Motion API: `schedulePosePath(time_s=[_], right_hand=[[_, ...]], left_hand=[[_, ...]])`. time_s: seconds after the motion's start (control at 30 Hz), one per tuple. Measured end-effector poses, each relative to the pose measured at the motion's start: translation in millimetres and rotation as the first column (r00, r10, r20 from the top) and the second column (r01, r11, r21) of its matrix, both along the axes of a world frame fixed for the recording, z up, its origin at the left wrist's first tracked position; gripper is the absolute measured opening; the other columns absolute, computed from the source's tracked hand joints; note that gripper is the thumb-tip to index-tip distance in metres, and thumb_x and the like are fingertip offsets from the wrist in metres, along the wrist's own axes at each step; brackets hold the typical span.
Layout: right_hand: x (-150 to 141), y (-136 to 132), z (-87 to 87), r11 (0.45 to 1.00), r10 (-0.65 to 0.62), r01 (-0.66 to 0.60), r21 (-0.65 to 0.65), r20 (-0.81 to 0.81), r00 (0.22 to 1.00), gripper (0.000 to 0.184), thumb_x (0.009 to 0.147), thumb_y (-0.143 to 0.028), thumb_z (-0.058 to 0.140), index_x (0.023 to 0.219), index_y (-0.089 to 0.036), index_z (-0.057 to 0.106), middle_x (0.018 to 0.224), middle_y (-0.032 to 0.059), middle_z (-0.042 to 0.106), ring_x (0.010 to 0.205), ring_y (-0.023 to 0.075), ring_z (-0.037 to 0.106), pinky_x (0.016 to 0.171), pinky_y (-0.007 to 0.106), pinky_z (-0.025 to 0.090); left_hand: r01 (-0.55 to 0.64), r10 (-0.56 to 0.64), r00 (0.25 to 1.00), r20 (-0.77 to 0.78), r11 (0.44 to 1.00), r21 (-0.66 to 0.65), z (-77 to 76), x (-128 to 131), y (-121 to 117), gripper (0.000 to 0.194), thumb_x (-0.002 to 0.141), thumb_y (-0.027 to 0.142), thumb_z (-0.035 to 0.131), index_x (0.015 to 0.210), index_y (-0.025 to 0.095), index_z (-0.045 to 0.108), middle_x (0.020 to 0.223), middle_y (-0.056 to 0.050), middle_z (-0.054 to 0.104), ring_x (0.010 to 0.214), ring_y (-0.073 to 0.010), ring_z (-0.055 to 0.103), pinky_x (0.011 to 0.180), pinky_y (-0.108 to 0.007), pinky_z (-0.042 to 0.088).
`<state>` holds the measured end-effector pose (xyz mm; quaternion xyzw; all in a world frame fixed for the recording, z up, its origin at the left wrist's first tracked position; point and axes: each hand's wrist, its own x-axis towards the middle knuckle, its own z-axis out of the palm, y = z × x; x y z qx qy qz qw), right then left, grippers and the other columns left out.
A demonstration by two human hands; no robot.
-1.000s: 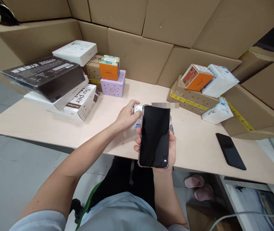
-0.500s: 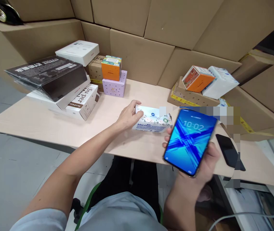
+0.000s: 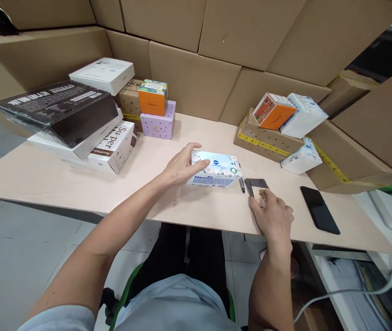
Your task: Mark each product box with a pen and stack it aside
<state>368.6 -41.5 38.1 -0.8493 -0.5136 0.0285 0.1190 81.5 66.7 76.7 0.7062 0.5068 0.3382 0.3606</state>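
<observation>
In the head view my left hand (image 3: 184,166) grips the left end of a white floral tissue pack (image 3: 216,168) lettered "Manhua". Its thumb lies across the top and the other fingers reach behind the far left corner. My right hand (image 3: 274,214) is around the near part of a smartphone (image 3: 250,185), thumb along one edge and fingers over the other side. The phone is face down at the table, its back and camera end showing; my hand hides the rest. Between pack and phone lies a dark pen (image 3: 241,185).
A second black phone (image 3: 320,210) lies to the right on the table (image 3: 202,214). Stacked boxes, including a black box (image 3: 58,110) and a purple box (image 3: 158,125), stand left. An orange box (image 3: 274,111) and white packs rest on a cardboard box (image 3: 264,145) at right.
My right hand has lowered the smartphone from in front of me to the table and turned its lit screen down. My left hand stays on the tissue pack. The pen has come into view.
</observation>
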Motion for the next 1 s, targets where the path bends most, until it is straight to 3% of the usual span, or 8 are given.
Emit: schedulePosePath(time_s=[0.17, 0.3, 0.43, 0.5, 0.63, 0.8, 0.9, 1.0], right_hand=[[0, 4, 4.3, 0.999, 0.009, -0.010, -0.032, -0.028, 1.000, 0.065, 0.093, -0.058, 0.049, 0.140, -0.015, 0.063, 0.135, 0.0255, 0.063, 0.129, 0.0492, 0.050, 0.103, 0.064, 0.042], [1, 6, 11.7, 0.975, 0.159, -0.125, 0.186, -0.183, 0.970, 0.075, 0.089, -0.060, 0.060, 0.147, -0.012, 0.059, 0.155, 0.0262, 0.048, 0.135, 0.0446, 0.048, 0.110, 0.064, 0.041], [-16, 16, 25.8, 0.905, 0.420, -0.270, 0.328, -0.595, 0.686, 0.101, 0.078, -0.058, 0.080, 0.164, -0.023, 0.038, 0.154, 0.0184, 0.053, 0.101, 0.0292, 0.068, 0.097, 0.055, 0.056], [-26, 22, 30.3, 0.888, 0.459, -0.292, 0.355, -0.702, 0.545, 0.111, 0.073, -0.051, 0.087, 0.166, -0.025, 0.033, 0.153, 0.0167, 0.055, 0.111, 0.0312, 0.067, 0.102, 0.056, 0.055], [-35, 32, 29.7, 0.873, 0.488, -0.263, 0.411, -0.738, 0.466, 0.116, 0.065, -0.040, 0.093, 0.165, -0.025, 0.036, 0.163, 0.0143, 0.045, 0.145, 0.0356, 0.048, 0.117, 0.054, 0.046], [-29, 32, 30.5, 0.880, 0.476, -0.215, 0.425, -0.792, 0.383, 0.101, 0.067, -0.038, 0.089, 0.158, -0.028, 0.047, 0.151, 0.0106, 0.056, 0.114, 0.0266, 0.065, 0.079, 0.036, 0.065], [-27, 37, 39.1, 0.886, 0.461, -0.175, 0.430, -0.775, 0.432, 0.093, 0.068, -0.040, 0.088, 0.152, -0.024, 0.053, 0.132, 0.0092, 0.065, 0.077, 0.0153, 0.062, 0.047, 0.024, 0.053], [-26, 57, 47.6, 0.872, 0.466, -0.131, 0.472, -0.717, 0.518, 0.090, 0.068, -0.044, 0.087, 0.149, -0.020, 0.054, 0.126, 0.0108, 0.065, 0.063, 0.0115, 0.056, 0.040, 0.024, 0.046]], left_hand=[[0.225, -0.225, 0.971, -0.082, 0.974, -0.010, 0.6, -10, 6, 0.104, 0.067, 0.057, 0.087, 0.157, 0.030, 0.042, 0.142, -0.013, 0.054, 0.121, -0.0330, 0.059, 0.103, -0.047, 0.050], [0.266, -0.262, 0.959, -0.108, 0.964, 0.017, 0.3, -11, 7, 0.095, 0.068, 0.035, 0.085, 0.154, 0.029, 0.047, 0.141, -0.011, 0.054, 0.125, -0.0319, 0.057, 0.108, -0.046, 0.048], [0.274, -0.274, 0.961, 0.020, 0.962, -0.012, 5.6, -12, 5, 0.084, 0.071, 0.034, 0.084, 0.149, 0.025, 0.052, 0.111, -0.006, 0.064, 0.093, -0.0218, 0.062, 0.088, -0.037, 0.053], [0.314, -0.308, 0.948, 0.083, 0.947, -0.065, 9.5, -13, 4, 0.083, 0.070, 0.036, 0.085, 0.147, 0.024, 0.053, 0.091, -0.001, 0.061, 0.077, -0.0170, 0.058, 0.072, -0.031, 0.050], [0.360, -0.343, 0.922, 0.180, 0.930, -0.075, 12.6, -16, 6, 0.083, 0.068, 0.039, 0.087, 0.143, 0.026, 0.055, 0.073, 0.004, 0.049, 0.066, -0.0142, 0.049, 0.058, -0.025, 0.041], [0.361, -0.342, 0.903, 0.260, 0.932, -0.028, 7.0, -13, 7, 0.084, 0.069, 0.041, 0.087, 0.145, 0.028, 0.054, 0.104, -0.004, 0.062, 0.074, -0.0133, 0.051, 0.063, -0.027, 0.045], [0.307, -0.294, 0.898, 0.328, 0.952, 0.015, 4.0, -10, 7, 0.087, 0.070, 0.043, 0.088, 0.148, 0.031, 0.052, 0.139, -0.010, 0.055, 0.082, -0.0126, 0.056, 0.073, -0.029, 0.052], [0.158, -0.147, 0.905, 0.399, 0.987, 0.005, 1.4, -7, 11, 0.081, 0.075, 0.046, 0.084, 0.147, 0.031, 0.051, 0.144, -0.011, 0.051, 0.085, -0.0125, 0.060, 0.077, -0.030, 0.054]])
